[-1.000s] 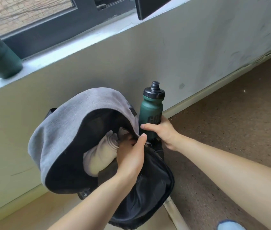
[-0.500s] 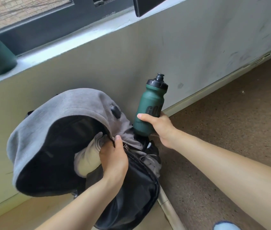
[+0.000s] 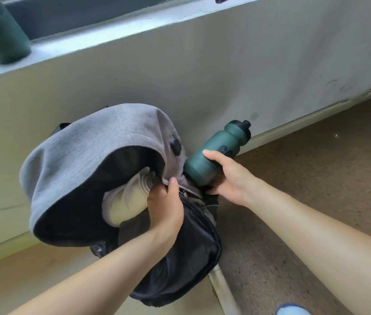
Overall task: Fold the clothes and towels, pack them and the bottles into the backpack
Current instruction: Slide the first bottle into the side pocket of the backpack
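The grey and black backpack (image 3: 84, 155) stands open against the wall, its grey flap thrown back. A rolled pale cloth (image 3: 125, 201) lies inside the opening. My left hand (image 3: 166, 208) grips the backpack's rim beside the cloth, thumb up on the grey edge. My right hand (image 3: 230, 176) holds a green bottle (image 3: 216, 151) with a black cap. The bottle is tilted, cap pointing up and right, its base down at the backpack's right side.
A second dark green bottle (image 3: 0, 30) stands on the window sill (image 3: 134, 26) at the top left, blurred. The pale wall (image 3: 225, 76) is right behind the backpack. Brown speckled floor (image 3: 316, 178) lies to the right, a light shoe tip (image 3: 293, 310) at the bottom.
The bottle has gone from upright to leaning right, with its base low against the backpack's side. My left hand kept its grip on the rim. The view shifted down slightly.
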A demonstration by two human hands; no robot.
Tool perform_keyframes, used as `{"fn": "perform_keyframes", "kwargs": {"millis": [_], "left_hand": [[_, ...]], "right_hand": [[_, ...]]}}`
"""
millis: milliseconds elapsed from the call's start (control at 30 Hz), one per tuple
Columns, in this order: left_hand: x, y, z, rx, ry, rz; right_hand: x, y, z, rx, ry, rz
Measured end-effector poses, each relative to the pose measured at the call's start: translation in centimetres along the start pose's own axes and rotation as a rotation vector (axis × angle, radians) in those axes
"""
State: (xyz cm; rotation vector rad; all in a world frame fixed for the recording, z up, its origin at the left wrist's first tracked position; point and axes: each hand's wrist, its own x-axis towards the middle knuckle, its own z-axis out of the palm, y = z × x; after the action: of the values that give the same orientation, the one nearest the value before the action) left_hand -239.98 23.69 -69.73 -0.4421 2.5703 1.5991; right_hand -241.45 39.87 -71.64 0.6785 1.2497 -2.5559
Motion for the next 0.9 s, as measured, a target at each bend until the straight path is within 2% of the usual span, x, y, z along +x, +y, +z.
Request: {"fn": "perform_keyframes", "kwargs": {"millis": [100, 200, 300, 400, 500, 600, 700, 800, 900], "left_hand": [[-0.1, 0.1, 0.0, 0.045, 0.043, 0.016], [-0.2, 0.2, -0.1, 0.119, 0.049, 0.056], [-0.3, 0.3, -0.1, 0.148, 0.05, 0.077], [-0.4, 0.4, -0.1, 0.191, 0.045, 0.129], [-0.5, 0.2, 0.1, 0.262, 0.045, 0.216], [-0.4, 0.0, 0.1, 0.308, 0.034, 0.264], [-0.3, -0.2, 0.0, 0.364, 0.041, 0.322], [-0.1, -0.5, -0.1, 0.369, 0.052, 0.354], [0.3, -0.5, -0.1, 0.348, 0.064, 0.359]], "right_hand": [[0.5, 0.7, 0.3, -0.163, 0.122, -0.221], [0.8, 1.4, -0.2, -0.496, 0.231, -0.376], [0.4, 1.7, -0.4, -0.79, 0.225, -0.447], [0.0, 1.2, -0.7, -0.966, 0.166, -0.527], [0.0, 1.3, -1.2, -1.131, 0.19, -0.556], [0.4, 0.7, -1.3, -1.202, 0.164, -0.471], [0.0, -1.1, -1.1, -1.056, -0.083, -0.345], [-0.8, -3.1, -0.4, -0.926, -0.096, -0.455], [-1.2, -4.4, 0.4, -1.039, -0.091, -0.582]]}}
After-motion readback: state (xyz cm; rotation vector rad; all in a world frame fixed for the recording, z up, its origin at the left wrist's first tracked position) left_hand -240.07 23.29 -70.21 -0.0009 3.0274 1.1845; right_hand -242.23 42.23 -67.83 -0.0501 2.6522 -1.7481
